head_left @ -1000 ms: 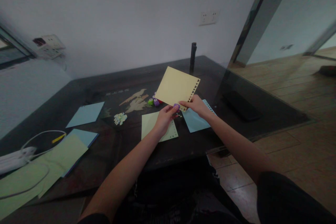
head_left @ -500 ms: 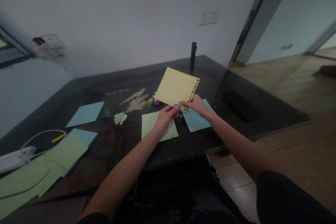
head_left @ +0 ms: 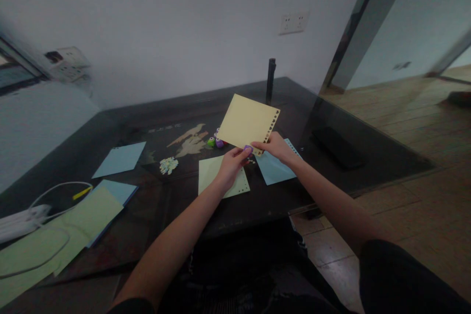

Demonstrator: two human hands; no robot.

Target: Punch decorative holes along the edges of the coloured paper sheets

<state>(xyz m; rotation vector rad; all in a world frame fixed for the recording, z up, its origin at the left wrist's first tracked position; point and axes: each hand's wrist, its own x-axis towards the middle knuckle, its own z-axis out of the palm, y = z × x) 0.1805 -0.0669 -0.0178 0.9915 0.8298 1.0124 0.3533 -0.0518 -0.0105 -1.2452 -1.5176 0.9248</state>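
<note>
Nearest, my left hand (head_left: 231,165) pinches a small purple punch (head_left: 248,148) at the yellow sheet's (head_left: 247,121) near corner. Just right of it, my right hand (head_left: 275,147) grips that sheet's punched edge, holding it tilted above the dark table (head_left: 147,216). Farther off lie more punches (head_left: 215,142).

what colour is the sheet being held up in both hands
Pale yellow sheet, with punched holes along its right edge; head view.

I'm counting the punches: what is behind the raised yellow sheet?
Behind the yellow sheet, a green punch and a purple punch show on the table. Any others are covered.
</note>
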